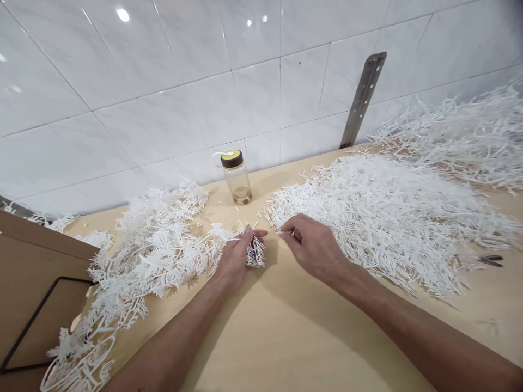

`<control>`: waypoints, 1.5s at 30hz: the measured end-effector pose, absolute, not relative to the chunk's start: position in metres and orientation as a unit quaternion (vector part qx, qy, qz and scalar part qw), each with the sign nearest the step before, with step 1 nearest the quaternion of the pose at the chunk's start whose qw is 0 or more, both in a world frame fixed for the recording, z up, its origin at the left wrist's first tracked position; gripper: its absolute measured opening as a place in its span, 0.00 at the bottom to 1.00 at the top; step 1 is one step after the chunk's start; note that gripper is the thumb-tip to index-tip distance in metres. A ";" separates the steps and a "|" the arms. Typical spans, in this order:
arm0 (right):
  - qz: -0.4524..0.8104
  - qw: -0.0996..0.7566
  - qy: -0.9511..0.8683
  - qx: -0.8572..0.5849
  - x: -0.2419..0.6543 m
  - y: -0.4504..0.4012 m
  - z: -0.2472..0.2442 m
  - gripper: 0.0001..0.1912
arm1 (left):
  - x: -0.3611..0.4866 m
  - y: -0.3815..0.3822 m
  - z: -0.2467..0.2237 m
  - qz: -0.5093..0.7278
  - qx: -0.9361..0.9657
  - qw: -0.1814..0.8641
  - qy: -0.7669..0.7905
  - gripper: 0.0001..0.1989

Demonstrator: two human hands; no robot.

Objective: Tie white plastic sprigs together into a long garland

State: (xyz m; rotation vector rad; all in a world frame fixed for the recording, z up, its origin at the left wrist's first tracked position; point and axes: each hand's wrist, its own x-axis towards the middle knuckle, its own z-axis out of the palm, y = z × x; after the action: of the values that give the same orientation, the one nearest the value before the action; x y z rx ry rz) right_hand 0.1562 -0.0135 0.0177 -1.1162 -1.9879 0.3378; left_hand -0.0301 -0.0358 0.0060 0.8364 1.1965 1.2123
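My left hand (233, 261) is closed around a white branched plastic piece (255, 253), whose many thin prongs stick out below and beyond the fingers. Just to the right, my right hand (312, 245) has thumb and forefinger pinched together, and whatever may be between them is too small to make out. A gap of bare table separates the two hands. To the left lies a tangled heap of white branched pieces (163, 250), reaching up to my left hand. Beyond my right hand spreads a wide pile of loose thin white sticks (392, 207).
A clear bottle (237, 182) with a dark and yellow lid stands near the tiled wall (253, 92). A perforated metal strip (363, 100) leans there. A brown box (44, 245) is at far left, a small dark metal tool (491, 261) at right on the wooden table (310, 343).
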 end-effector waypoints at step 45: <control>0.457 0.287 -0.724 -0.430 0.155 -0.018 0.027 0.11 | -0.032 -0.044 0.013 0.407 0.461 0.627 0.478 0.18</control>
State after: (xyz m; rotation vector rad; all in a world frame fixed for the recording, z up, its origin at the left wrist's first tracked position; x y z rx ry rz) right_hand 0.1552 -0.0183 0.0272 -1.1489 -1.9349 1.2208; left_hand -0.0319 -0.0443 0.0135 1.0563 1.0962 0.9333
